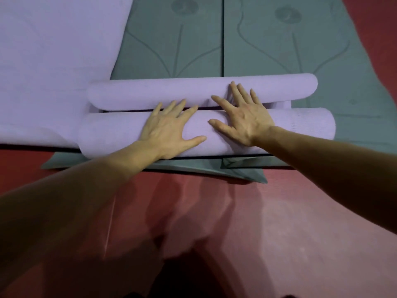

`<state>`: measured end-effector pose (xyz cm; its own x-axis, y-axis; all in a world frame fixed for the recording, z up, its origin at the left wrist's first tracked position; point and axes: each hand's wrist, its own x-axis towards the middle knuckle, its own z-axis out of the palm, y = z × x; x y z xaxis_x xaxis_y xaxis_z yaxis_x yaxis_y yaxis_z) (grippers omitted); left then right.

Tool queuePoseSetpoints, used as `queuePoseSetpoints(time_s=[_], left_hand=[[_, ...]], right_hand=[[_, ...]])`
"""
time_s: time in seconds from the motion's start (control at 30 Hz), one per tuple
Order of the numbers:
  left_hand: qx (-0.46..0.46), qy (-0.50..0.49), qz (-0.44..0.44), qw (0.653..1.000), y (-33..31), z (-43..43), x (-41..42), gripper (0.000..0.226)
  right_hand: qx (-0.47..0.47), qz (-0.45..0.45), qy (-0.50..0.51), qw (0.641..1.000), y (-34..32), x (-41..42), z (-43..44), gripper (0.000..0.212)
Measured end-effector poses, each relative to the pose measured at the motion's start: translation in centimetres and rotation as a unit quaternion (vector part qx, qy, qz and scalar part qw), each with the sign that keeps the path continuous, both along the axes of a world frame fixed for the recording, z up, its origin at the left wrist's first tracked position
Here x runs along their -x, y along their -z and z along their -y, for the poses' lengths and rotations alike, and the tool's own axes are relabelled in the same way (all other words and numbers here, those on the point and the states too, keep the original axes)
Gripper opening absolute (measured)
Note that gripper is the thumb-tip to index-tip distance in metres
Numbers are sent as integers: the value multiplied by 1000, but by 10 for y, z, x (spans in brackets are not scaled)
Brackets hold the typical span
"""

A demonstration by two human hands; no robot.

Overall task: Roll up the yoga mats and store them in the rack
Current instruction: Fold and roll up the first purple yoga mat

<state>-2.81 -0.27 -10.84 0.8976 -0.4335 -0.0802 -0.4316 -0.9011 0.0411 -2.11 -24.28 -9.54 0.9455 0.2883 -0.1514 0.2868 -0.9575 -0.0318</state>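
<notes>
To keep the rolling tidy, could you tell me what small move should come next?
Probably push the near purple roll forward: the left hand and right hand rest open on it, with a narrow gap to the far roll.

Red floor (279,222), left green mat (171,50) and right green mat (279,50) flat on it side by side — long edges touching, purple mat (43,61) spread flat at left, overlapping the green.

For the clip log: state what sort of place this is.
Probably a yoga or fitness studio. A near lilac roll and a far lilac roll lie on lotus-printed grey-green mats, a flat lilac mat beside them, all on a red floor.
</notes>
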Motion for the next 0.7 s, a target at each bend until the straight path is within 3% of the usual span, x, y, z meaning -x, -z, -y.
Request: queuePoseSetpoints(time_s=[0.13, 0.37, 0.6, 0.7], left_hand=[[-7, -11, -3, 1000, -1, 0, -10, 101], [40, 18, 56, 997, 2, 5, -5, 96], [-59, 49, 30, 997, 2, 1, -15, 132], [-62, 44, 24, 997, 0, 5, -17, 132]], right_hand=[[-15, 34, -16, 999, 8, 21, 4, 89], [20, 17, -19, 999, 7, 11, 8, 94], [2, 8, -8, 1000, 7, 15, 6, 97], [10, 2, -13, 1000, 3, 23, 8, 100]])
